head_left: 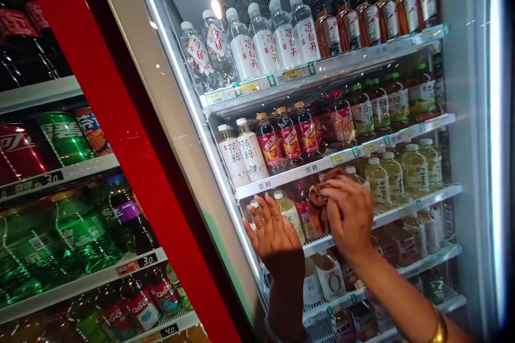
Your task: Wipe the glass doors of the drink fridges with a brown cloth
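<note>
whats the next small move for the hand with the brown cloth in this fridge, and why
Probably a short wipe along the shelf edge in front of it. The right hand has the brown cloth bunched up against the third shelf, right at the bottles, while the left hand rests spread against a pale bottle at the shelf's left end, seemingly steadying it.

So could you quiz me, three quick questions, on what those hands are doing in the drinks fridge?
1. True or false: the left hand rests on pale bottles on a shelf.
2. What does the right hand grip: A a can, B a dark brownish thing, C a price tag?
3. What stands on the top shelf's left part?

Key: 1 true. 2 B. 3 clear water bottles.
</note>
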A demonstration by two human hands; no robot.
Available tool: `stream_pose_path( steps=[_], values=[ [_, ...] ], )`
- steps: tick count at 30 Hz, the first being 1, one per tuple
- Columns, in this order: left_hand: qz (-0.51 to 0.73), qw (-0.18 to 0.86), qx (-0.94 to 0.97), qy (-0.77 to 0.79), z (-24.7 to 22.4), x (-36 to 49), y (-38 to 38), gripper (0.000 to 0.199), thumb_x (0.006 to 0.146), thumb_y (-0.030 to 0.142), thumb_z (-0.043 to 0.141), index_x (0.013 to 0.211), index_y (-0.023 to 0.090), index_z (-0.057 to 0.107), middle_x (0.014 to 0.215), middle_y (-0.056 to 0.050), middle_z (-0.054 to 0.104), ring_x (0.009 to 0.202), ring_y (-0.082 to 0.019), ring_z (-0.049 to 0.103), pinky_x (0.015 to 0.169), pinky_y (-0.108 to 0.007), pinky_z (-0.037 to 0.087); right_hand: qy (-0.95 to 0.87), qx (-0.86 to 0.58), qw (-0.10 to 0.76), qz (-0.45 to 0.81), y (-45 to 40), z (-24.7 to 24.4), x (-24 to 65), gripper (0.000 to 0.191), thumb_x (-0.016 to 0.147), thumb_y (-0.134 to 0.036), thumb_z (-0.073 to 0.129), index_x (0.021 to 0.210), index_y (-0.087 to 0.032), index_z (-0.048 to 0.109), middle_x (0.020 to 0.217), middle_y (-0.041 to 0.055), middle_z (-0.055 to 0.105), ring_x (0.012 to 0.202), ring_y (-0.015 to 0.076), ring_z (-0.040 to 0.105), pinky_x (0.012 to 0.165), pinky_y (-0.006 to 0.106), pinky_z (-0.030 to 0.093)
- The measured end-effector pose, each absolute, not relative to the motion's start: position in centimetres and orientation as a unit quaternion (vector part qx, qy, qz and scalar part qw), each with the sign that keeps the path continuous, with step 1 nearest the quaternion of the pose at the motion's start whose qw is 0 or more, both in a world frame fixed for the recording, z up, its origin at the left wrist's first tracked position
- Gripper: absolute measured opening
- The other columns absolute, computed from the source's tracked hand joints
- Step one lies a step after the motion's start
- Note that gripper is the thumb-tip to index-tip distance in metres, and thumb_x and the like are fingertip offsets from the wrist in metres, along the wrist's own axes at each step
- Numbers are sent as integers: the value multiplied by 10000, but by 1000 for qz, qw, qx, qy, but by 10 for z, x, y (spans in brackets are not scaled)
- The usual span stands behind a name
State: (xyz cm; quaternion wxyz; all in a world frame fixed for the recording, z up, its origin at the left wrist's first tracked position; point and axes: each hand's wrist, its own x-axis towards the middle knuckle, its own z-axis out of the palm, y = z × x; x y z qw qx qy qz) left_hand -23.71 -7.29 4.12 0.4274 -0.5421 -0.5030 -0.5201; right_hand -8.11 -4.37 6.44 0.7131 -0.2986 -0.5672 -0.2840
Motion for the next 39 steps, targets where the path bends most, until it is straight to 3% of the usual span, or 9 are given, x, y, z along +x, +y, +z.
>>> stream_pose_path(
  steps=[6,14,20,24,28,32,35,39],
  values=[
    [-555,384,-543,-500,39,-214,-69,705,1024,108,434,1676,183,177,1667,-152,346,1614,-295,207,1333,-639,52,-665,-228,627,-336,-47,85,-85,215,936,-182,661,1139,-248,684,1201,43,737,1266,241,614,1095,443,472],
    [-519,435,-518,-522,34,-180,-58,694,1022,105,424,1672,147,184,1674,-135,333,1633,-208,120,1360,-497,15,-585,-287,694,-308,-26,56,-37,209,936,-138,630,1113,-228,696,1161,77,712,1269,260,607,1104,458,466],
    [-514,406,-508,-559,38,-141,-44,691,1034,142,418,1671,173,151,1689,-125,314,1629,-243,175,1352,-559,21,-665,-200,642,-325,-17,95,-6,248,907,-191,706,1143,-268,701,1200,46,739,1246,256,635,1103,457,464],
    [-526,420,-483,-561,38,-125,-35,701,1025,142,449,1665,177,165,1685,-132,335,1624,-279,214,1345,-599,39,-615,-221,696,-297,3,89,37,258,918,-162,660,1150,-264,710,1203,73,726,1282,286,635,1115,491,479],
    [-502,436,-480,-572,42,-117,-32,716,1031,134,459,1670,171,136,1692,-126,320,1634,-253,139,1353,-578,36,-615,-244,694,-283,2,64,32,194,917,-197,650,1086,-266,718,1123,52,750,1224,282,659,1083,486,492],
    [-482,440,-482,-585,45,-108,-32,749,1030,121,433,1678,171,61,1711,-131,248,1635,-235,60,1354,-571,34,-658,-198,661,-302,-1,85,28,194,903,-209,691,1087,-263,722,1141,39,765,1183,259,669,1081,462,477],
    [-432,446,-543,-566,43,-91,-33,756,1014,117,417,1680,149,61,1703,-132,280,1633,-230,120,1359,-538,54,-634,-183,694,-287,9,96,52,266,881,-152,693,1125,-254,723,1178,59,753,1239,287,661,1096,484,487],
    [-402,431,-573,-570,37,-65,-34,755,998,144,441,1678,107,117,1691,-160,308,1618,-266,233,1356,-533,41,-584,-220,735,-264,16,67,75,234,918,-152,630,1114,-239,724,1148,80,745,1265,314,656,1116,528,486]
  ],
)
